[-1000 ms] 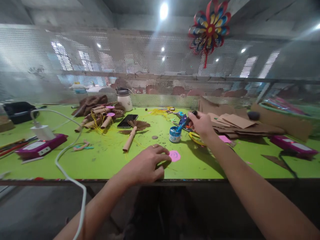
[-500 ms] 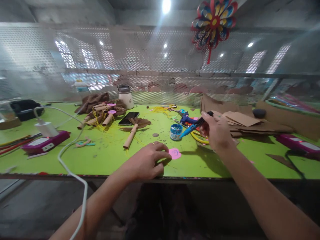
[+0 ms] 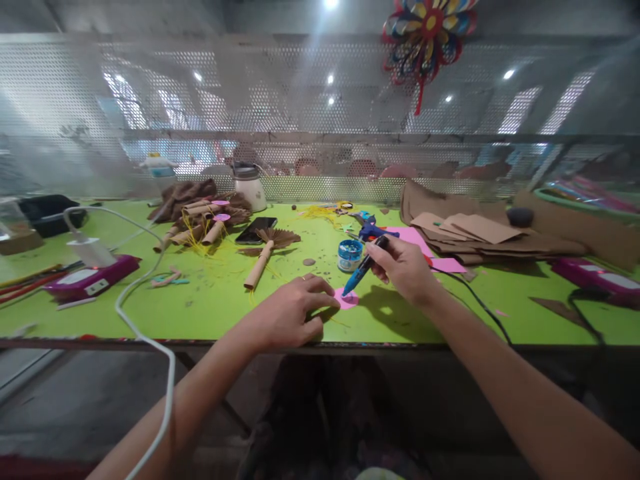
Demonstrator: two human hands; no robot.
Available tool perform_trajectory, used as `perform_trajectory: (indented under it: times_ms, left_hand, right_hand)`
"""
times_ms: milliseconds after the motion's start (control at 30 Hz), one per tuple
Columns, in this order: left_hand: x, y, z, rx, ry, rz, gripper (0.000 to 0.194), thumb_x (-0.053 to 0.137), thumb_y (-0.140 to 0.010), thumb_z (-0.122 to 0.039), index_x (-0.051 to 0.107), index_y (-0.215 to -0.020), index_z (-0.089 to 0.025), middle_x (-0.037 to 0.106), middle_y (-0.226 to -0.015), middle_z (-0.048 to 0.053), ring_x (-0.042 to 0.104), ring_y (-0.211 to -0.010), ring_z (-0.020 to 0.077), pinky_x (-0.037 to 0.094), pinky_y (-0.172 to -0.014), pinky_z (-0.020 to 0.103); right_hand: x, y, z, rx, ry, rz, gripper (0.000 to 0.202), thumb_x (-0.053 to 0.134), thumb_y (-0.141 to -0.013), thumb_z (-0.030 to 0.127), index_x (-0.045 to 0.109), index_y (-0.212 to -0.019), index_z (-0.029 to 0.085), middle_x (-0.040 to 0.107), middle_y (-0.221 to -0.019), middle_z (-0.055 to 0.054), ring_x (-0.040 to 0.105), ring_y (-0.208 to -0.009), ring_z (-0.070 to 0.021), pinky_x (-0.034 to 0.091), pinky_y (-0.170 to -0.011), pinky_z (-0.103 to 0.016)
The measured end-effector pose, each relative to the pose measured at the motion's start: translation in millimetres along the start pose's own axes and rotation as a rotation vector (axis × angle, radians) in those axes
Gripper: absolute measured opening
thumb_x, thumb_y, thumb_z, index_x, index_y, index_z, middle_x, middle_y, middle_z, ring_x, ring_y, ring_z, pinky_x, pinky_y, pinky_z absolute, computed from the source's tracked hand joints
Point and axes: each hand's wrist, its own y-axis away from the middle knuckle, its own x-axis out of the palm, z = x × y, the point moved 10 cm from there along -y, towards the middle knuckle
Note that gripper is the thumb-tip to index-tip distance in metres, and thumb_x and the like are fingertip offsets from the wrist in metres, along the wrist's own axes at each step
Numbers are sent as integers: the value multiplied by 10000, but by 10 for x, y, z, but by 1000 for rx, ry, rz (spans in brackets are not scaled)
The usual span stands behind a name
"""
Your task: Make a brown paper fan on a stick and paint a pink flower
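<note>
My right hand (image 3: 403, 267) grips a blue-and-black marker (image 3: 361, 271), blue end down. Its tip is at a small pink paper flower (image 3: 350, 300) that bears a drawn line. My left hand (image 3: 295, 312) lies on the green table with fingers apart, the fingertips at the flower's left edge. Just behind the flower stands a small open jar (image 3: 350, 256) with a blue rim. A blue glue gun (image 3: 376, 230) lies beyond my right hand, beside pink paper (image 3: 449, 265).
Left of the jar lie a brown paper roll (image 3: 259, 265) with a pleated fan and a phone (image 3: 257, 230). Brown paper sheets (image 3: 480, 230) are stacked at right. A white cable (image 3: 167, 387) hangs over the front edge from a purple power strip (image 3: 95, 277).
My right hand has moved left and down, bringing the marker's tip from beside the jar onto the pink flower. My left hand stays by the flower. The view has tilted slightly downward.
</note>
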Motion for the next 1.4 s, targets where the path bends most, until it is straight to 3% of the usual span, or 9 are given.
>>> perform_trajectory:
  times_ms: [400,800,967,1400]
  left_hand:
    - [-2,-1,3,3,7,-4,452,478,-732,-104,669,-1123,-226,604,-1177,62,551,-1065,219,417,-974,355]
    - [1,-2,13,2,2,-10,482,471,-710,-84,664,-1131,-218,601,-1182,64,551,-1070,223,424,-969,362]
    - [-5,0,11,7,6,-12,490,466,-709,-81,663,-1136,-219,602,-1181,68,550,-1076,222,419,-977,362]
    - [-9,2,7,-12,18,-10,493,467,-698,-82,667,-1120,-238,605,-1178,59,557,-1066,222,427,-968,363]
  right_hand:
    - [84,-17,-54,11,31,35,368,568,-843,508,479,-680,190,493,-531,42,431,-456,-76,352,-431,-217]
    - [-201,-29,-122,38,225,-159,327,550,-844,459,496,-668,189,474,-511,42,401,-445,-85,313,-430,-223]
    - [-277,-10,-99,25,113,-233,311,575,-827,441,500,-659,191,422,-473,64,349,-411,-76,284,-410,-221]
    - [-100,-4,-93,50,26,-118,336,588,-813,485,503,-683,188,467,-497,51,386,-417,-73,299,-398,-214]
